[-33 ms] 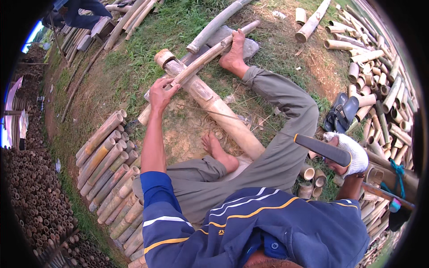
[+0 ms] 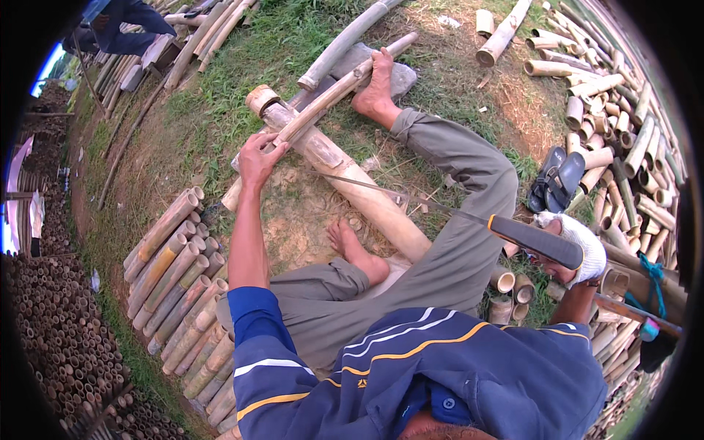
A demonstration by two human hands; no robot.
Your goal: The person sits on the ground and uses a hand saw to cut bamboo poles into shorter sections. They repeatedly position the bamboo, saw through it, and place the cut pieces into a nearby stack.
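Note:
My bare left hand [image 2: 258, 155] is closed round the near end of a slim bamboo pole [image 2: 330, 97]. That pole lies slantwise across a thick bamboo log [image 2: 367, 194], and my right foot [image 2: 376, 92] presses on its far part. In my right hand [image 2: 576, 246], which wears a white glove, is the dark handle of a hand saw [image 2: 535, 240]. The saw's thin blade points left, passing above my leg and the thick log. Its tip is near my left hand, below the pole; whether it touches bamboo I cannot tell.
Cut bamboo lengths [image 2: 172, 275] are stacked at left, with many more tubes [image 2: 62, 330] beyond. Another bamboo pile [image 2: 638, 139] lies at right beside black sandals [image 2: 557, 180]. A grey stone [image 2: 392, 77] sits under the pole's far part. Another person [image 2: 121, 26] is at far left.
My right hand has drawn the saw a little to the right, and its blade shows more clearly. The whole view has shifted slightly. My left hand still holds the pole.

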